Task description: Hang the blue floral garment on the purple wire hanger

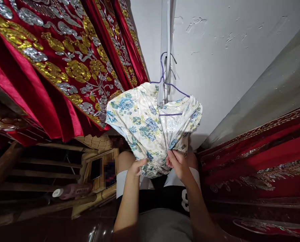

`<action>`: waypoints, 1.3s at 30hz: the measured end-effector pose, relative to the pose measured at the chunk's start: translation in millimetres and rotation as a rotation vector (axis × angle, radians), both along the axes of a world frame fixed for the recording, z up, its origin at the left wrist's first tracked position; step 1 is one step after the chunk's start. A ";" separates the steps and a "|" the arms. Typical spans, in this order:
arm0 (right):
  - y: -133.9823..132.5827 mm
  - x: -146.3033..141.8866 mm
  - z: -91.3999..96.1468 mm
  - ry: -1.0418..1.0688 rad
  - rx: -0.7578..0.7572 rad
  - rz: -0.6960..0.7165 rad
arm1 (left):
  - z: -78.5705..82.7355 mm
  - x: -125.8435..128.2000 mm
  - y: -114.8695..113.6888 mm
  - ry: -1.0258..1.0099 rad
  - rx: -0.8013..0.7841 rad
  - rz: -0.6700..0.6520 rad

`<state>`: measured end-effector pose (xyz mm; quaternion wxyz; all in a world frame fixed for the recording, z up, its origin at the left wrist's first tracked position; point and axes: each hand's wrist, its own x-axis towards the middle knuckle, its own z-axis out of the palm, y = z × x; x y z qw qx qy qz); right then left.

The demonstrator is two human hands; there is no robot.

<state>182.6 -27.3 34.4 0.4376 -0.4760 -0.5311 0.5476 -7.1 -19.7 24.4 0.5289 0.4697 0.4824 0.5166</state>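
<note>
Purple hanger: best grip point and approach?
Probably the neck of the purple hanger, pinched from the front, on the wearer's side: it shows bare just below the hook, while the arms slope down into the floral garment and the white wall lies behind.

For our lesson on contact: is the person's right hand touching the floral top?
Touching: the head view shows the right hand pinching the floral top by the lower end of its neck opening.
</note>
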 end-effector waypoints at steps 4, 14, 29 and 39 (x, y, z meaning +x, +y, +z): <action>-2.5 -5.4 2.9 -0.120 0.027 -0.042 | 12.6 0.8 -9.9 -0.143 -0.191 -0.125; -4.3 3.0 16.4 0.000 0.021 -0.109 | -19.8 26.2 15.5 -0.152 0.001 0.392; 5.4 -6.5 25.1 0.088 -0.097 0.136 | -37.0 70.0 -10.2 0.367 0.476 0.194; 100.6 6.9 137.1 0.257 0.104 0.183 | -46.0 60.0 9.6 0.478 0.535 0.155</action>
